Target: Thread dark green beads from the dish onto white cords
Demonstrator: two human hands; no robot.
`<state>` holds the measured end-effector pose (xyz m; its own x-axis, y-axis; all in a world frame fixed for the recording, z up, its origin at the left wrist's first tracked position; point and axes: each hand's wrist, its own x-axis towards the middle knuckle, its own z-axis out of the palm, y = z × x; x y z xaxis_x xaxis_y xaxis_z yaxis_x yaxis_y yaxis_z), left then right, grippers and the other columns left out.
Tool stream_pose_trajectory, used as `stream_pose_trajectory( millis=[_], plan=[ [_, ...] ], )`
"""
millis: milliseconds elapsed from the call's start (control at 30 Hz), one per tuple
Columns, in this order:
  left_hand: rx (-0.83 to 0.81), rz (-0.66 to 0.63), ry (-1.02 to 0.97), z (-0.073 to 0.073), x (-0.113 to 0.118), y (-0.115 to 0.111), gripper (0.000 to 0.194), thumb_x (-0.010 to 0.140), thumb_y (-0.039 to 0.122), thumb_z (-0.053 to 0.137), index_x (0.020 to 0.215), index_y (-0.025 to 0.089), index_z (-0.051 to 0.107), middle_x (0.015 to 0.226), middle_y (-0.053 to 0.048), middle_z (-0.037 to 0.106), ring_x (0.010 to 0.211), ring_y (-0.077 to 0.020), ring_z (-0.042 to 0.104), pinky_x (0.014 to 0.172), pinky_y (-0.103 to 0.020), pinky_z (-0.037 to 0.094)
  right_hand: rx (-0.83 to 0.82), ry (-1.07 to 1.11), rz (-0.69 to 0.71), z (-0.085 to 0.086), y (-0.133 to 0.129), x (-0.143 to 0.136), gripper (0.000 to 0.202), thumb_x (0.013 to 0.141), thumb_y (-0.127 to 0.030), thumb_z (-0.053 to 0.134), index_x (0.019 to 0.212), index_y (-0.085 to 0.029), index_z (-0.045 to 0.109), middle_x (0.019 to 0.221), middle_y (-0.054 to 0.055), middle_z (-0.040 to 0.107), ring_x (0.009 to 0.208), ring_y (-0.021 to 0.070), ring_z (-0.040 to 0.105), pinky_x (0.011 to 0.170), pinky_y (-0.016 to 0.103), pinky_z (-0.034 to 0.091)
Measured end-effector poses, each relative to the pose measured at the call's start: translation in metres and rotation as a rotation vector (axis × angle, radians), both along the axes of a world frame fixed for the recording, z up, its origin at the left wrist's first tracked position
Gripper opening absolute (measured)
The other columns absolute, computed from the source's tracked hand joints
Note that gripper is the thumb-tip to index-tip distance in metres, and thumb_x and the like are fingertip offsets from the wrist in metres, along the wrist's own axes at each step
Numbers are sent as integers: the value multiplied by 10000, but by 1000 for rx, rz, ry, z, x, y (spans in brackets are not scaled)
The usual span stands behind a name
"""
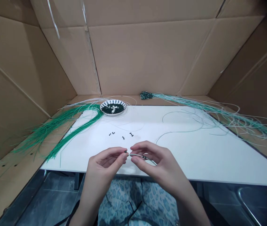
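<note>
Hands (pixel 106 161) at thread (pixel 137 154), striped dish (pixel 113 101) holding dark beads (pixel 107 109)

Coverage is by a single head-worn view. It looks from above the wearer's lap (pixel 138 201), on the near-edge side of the desk (pixel 218 157), facing forward and angled down across the top toward the far edge. Range is close: the left hand (pixel 107 161) and right hand (pixel 158 160) sit just below frame centre, near the lens. The desk's near edge crosses the lower frame, its left corner inside, its right corner at the border. The far edge lies slightly above mid-height and appears shorter. Field is wide, taking in the back cardboard wall (pixel 152 56) and both side panels (pixel 13 66), which flare outward.
</note>
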<state>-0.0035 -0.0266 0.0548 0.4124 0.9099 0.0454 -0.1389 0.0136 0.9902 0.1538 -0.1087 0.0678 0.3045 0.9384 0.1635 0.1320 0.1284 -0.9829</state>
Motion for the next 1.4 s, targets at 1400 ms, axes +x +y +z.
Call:
stream_pose_trajectory(
  millis=[1400],
  plan=[
    [361,-25,103,18,-8,-13,198,775,98,821,792,290,863,767,19,817,712,-144,724,656,-165,566,136,75,-130,4,-10,-24,100,797,-153,693,738,-233,689,789,-12,774,779,157,735,758,263,607]
  ],
)
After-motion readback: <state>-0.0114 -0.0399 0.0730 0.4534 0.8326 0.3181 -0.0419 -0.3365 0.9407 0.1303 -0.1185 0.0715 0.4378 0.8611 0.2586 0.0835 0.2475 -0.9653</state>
